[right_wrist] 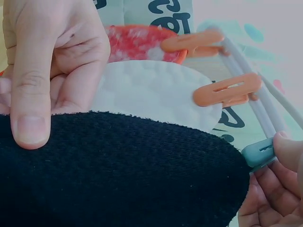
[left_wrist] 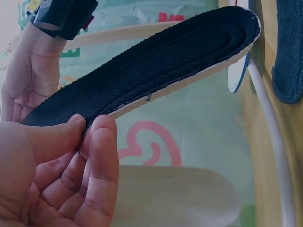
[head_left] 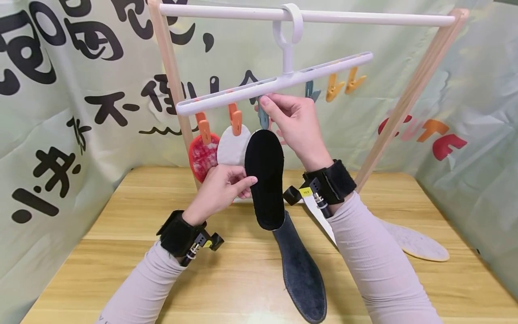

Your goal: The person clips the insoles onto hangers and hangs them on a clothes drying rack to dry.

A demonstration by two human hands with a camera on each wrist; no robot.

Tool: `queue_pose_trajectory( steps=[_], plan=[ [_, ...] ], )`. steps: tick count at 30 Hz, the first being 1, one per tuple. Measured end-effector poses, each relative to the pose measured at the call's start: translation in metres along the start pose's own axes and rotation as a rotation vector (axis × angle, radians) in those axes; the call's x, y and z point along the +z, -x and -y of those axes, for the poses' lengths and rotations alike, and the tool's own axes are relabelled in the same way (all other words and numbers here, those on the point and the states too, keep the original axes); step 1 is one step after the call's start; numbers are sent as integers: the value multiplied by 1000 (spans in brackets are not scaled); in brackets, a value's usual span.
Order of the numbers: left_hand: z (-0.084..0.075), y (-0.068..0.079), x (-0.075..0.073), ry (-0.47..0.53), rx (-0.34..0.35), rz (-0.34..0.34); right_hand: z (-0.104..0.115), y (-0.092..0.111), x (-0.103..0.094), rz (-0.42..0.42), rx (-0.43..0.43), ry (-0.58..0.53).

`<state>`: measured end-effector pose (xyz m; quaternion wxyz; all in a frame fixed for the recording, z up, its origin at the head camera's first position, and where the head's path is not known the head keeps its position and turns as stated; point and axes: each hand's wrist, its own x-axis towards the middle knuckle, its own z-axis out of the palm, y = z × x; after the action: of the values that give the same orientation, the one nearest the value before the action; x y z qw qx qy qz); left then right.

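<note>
A black insole [head_left: 265, 180] hangs below a blue-grey clothes peg [head_left: 264, 119] near the middle of a white hanger [head_left: 243, 92]. My left hand [head_left: 226, 185] pinches the insole's side edge between thumb and fingers. Higher up, my right hand [head_left: 298, 123] pinches that peg, its thumb on the upper end. In the right wrist view, the blue-grey peg [right_wrist: 259, 153] meets the insole's tip [right_wrist: 222, 161]. To the left, orange pegs [head_left: 236, 122] hold a white insole [head_left: 232, 150] and a red patterned one [head_left: 201, 159]. The hanger tilts, left end lower.
The hanger's hook sits on a white rail [head_left: 364, 17] between wooden posts [head_left: 413, 99]. Another blue-grey peg [head_left: 310, 90] and two yellow pegs [head_left: 332, 88] hang at right. On the wooden table [head_left: 121, 252] lie a dark grey insole [head_left: 305, 274] and a light grey insole [head_left: 421, 240].
</note>
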<state>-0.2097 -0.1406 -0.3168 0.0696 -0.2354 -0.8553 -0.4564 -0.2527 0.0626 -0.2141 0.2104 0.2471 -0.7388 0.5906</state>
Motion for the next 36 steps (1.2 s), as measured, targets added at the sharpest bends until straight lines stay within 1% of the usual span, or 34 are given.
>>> queue_pose_trajectory(
  steps=[18, 22, 27, 33, 36],
  plan=[
    [-3, -2, -2, -15, -1, -34, 1, 0, 5, -2, -32, -31],
    [-4, -3, -3, -2, -2, -34, 0, -1, 5, -6, -51, -44],
    [-4, -4, -3, 7, 5, -42, -1, -1, 5, -11, -50, -43],
    [-6, -3, -3, -3, 22, -64, -1, -1, 6, -13, -65, -44],
    [-7, -2, -2, -15, 30, -82, -2, -1, 6, -13, -54, -54]
  ],
)
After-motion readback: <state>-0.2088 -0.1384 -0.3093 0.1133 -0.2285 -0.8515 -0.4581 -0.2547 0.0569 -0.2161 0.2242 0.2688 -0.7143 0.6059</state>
